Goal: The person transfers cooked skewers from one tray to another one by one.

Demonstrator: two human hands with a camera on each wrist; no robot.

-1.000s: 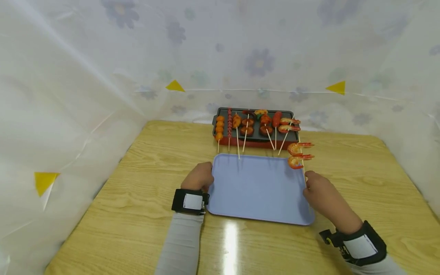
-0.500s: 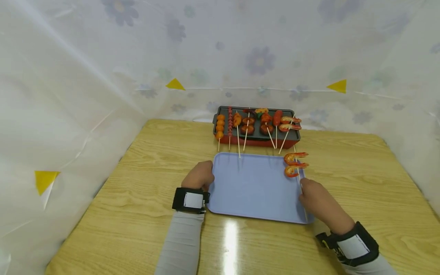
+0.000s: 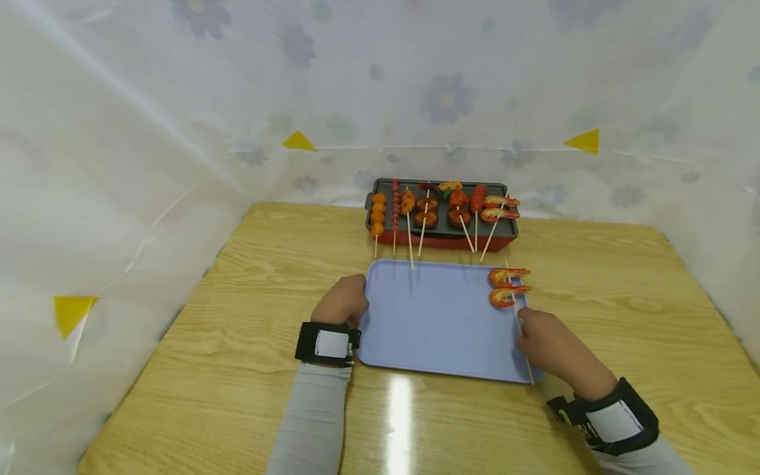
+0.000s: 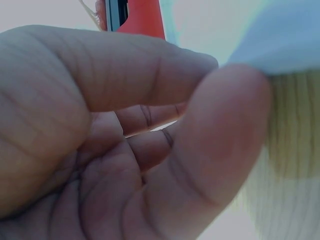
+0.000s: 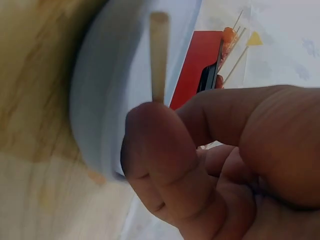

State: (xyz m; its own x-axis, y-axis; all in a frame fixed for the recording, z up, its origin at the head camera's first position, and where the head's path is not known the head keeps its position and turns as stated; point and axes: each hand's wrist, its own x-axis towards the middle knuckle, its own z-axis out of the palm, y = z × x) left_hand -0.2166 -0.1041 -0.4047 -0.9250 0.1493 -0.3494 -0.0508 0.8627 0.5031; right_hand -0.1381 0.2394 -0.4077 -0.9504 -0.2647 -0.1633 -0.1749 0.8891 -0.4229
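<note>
In the head view, a pale blue-lilac tray (image 3: 439,323) lies on the wooden table. My left hand (image 3: 342,302) pinches its left rim; the left wrist view has thumb and forefinger meeting at the blurred tray edge (image 4: 285,45). On the opposite side, my right hand (image 3: 561,346) pinches the stick of a shrimp skewer (image 3: 502,297) carrying two orange-red shrimp. These shrimp are over the tray's upper right corner, with the stick running along the right rim. The stick's blunt end (image 5: 159,55) juts past my fingertips in the right wrist view. Whether the skewer touches the tray, I cannot tell.
Behind the tray stands a red grill (image 3: 448,244) with a black top. Several skewers lie on it, including orange balls (image 3: 378,216), a sausage (image 3: 477,198) and another shrimp skewer (image 3: 500,215). Their sticks overhang the front. Flowered plastic sheeting (image 3: 445,99) surrounds the table.
My right hand has brought the shrimp skewer left and toward me, lowering it over the tray's right side. My left hand stays at the left rim. The head view has shifted slightly.
</note>
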